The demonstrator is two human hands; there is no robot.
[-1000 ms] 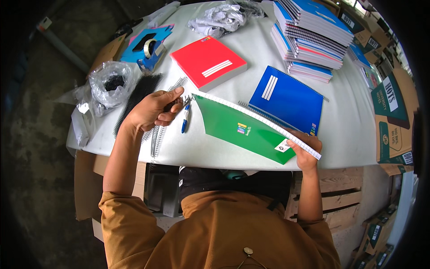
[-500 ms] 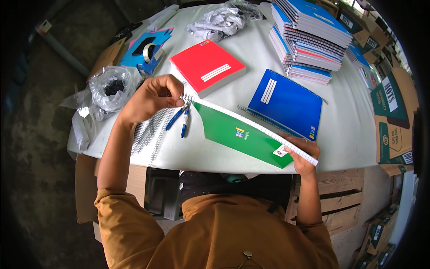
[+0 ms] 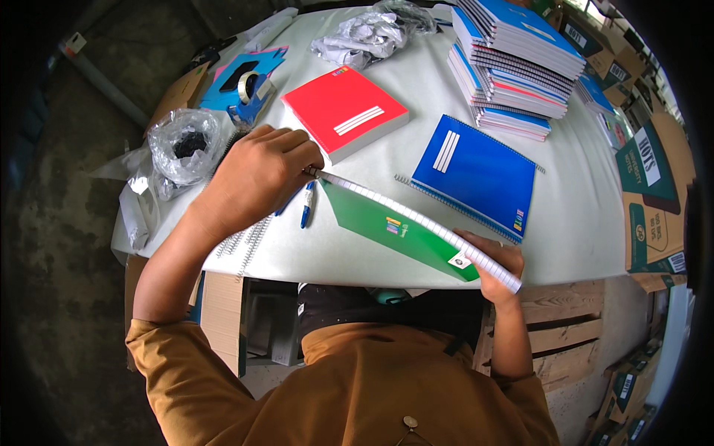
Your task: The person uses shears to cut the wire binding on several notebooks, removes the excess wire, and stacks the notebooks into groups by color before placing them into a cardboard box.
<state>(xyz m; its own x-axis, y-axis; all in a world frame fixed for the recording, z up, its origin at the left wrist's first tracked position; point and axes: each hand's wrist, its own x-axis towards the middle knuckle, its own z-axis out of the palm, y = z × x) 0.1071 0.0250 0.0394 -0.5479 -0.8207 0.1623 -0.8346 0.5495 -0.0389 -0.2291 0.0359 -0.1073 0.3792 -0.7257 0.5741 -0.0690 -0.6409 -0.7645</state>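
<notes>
Now your left hand [image 3: 256, 175] sits at the far-left end of the green notebook [image 3: 394, 227], fingers curled together and pinched on that corner where the page block meets the cover; your right hand [image 3: 494, 264] clamps the near-right end, thumb over the white page edge. The notebook hangs tilted between the two hands, low over the near part of the table [image 3: 416, 111], with a blue pen [image 3: 306, 204] lying just beneath its left end and a loose wire spiral [image 3: 245, 238] beside your left wrist. To do this well, keep both ends level so the punched edge stays straight, hold the pages squared against the cover, and keep the right-hand grip firm so the block does not fan out while the left works at its corner; what the left fingertips hold cannot be told. A red notebook [image 3: 346, 119] and a blue notebook [image 3: 476, 175] lie flat beyond, a stack of notebooks [image 3: 513, 67] further right, a tape dispenser [image 3: 249, 89] and a plastic bag [image 3: 182, 145] to the left. Compared with a second ago, your left hand has moved up from the pen and spiral to the notebook's end, and the notebook is raised off the table.
</notes>
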